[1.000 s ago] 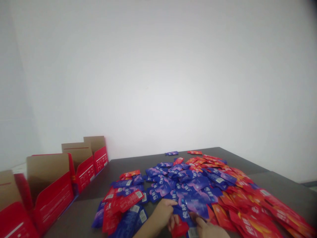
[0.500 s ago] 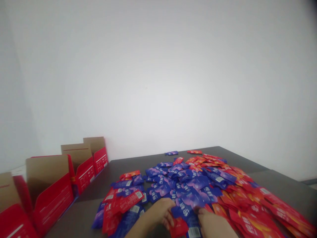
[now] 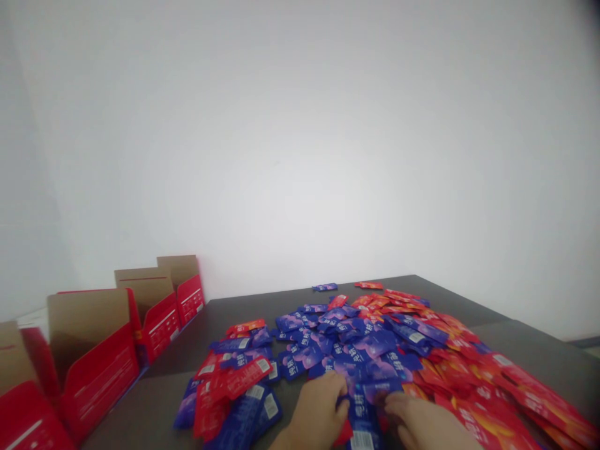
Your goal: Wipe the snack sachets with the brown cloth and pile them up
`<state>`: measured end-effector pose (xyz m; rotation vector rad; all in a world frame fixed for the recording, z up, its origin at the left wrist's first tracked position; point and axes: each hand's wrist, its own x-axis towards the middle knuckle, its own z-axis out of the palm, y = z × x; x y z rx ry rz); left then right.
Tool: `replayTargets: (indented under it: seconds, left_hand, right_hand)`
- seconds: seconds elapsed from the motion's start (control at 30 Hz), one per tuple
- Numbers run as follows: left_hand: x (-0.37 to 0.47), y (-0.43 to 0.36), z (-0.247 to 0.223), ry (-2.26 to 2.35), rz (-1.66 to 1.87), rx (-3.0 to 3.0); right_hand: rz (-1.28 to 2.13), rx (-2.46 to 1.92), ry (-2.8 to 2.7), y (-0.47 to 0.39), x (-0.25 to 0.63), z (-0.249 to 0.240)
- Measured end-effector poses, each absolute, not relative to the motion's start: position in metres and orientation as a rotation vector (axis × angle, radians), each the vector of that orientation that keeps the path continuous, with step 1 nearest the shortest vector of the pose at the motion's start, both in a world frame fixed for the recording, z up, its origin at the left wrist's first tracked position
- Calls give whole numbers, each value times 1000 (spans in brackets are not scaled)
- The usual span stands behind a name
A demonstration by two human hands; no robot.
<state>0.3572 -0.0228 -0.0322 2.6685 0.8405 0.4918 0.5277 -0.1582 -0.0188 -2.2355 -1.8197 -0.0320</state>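
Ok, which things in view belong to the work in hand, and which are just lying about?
Seemingly in the work:
left hand
right hand
blue packet between them
blue heap just beyond

Seemingly just lying about:
mixed pile on the left
far blue packet
far red packet
open red boxes, though possibly part of it

At lower left we could pass low along the strip of bare table (image 3: 157,390) between the tall-flapped boxes (image 3: 100,381) and the small pile (image 3: 234,381), and at centre we have a narrow gap between that pile and the big pile (image 3: 365,344), its near end hemmed in by the left hand (image 3: 323,406). The big pile blocks a low path from centre to lower right; beyond it, only two loose packets (image 3: 325,287) interrupt the far strip, and we have bare surface along the right edge.
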Motion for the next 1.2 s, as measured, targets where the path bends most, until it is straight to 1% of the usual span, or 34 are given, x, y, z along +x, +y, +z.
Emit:
replayTargets:
  seconds: [0.1,0.2,0.27,0.4,0.5,0.6,0.7,0.8,0.9,1.1,1.2]
  left_hand:
    - [355,-22,-24,720,599,2946]
    - [353,-14,-30,619,534,3104]
    - [351,-9,-37,579,482,3104]
    - [346,-5,-42,631,446,2869]
    - [342,-3,-40,835,512,2600]
    - [345,2,-46,979,439,2385]
    - [355,12,-61,947,448,2217]
    - [362,22,-73,718,517,2018]
    - [362,29,-77,588,516,1849]
    - [364,35,-89,828,558,1681]
    - [373,33,-97,905,539,1587]
  right_hand:
    - [-169,-2264,-1750,-160,542,-2]
    - [-242,-2260,-1714,-157,546,9]
    - [-258,-2240,-1724,-151,541,8]
    - [-124,-2218,-1826,-135,520,-13]
    - [-31,-2237,-1853,-126,516,-29]
    - [-8,-2258,-1833,-120,518,-34]
    - [20,-2216,-1859,-111,508,-33]
    - [42,-2105,-1982,-97,485,-32]
    - [12,-2133,-2076,-83,473,-33]
    - [-128,-2337,-1951,-78,516,-27]
    - [-199,-2362,-1939,-77,515,-28]
